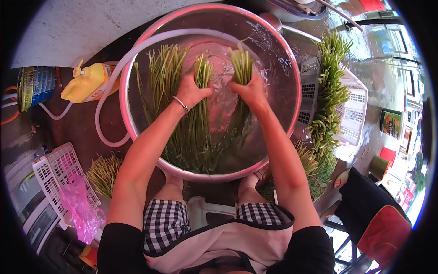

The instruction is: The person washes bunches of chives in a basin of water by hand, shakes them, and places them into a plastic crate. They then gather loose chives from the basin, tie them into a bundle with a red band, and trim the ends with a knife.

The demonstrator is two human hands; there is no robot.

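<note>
A large round metal basin (298, 86) of water stands in front of my knees. My left hand (191, 92), with a bracelet at the wrist, is closed round a bunch of long green vegetable stalks (203, 71), cut ends pointing away from me. My right hand (250, 92) grips a smaller bunch of the same stalks (241, 64), its lower part trailing in the water. To the left of my left hand, a thicker bunch of stalks (165, 71) leans inside the basin. The leafy ends lie toward me, partly under water.
A pale hose (104, 102) runs over the rim into the basin. Stacked stalks (329, 91) lie beside white crates (353, 107) on the right. At left are a yellow jug (91, 82), a white crate (68, 160) and a pink plastic bag (82, 208). Another person's dark clothing (365, 196) shows at lower right.
</note>
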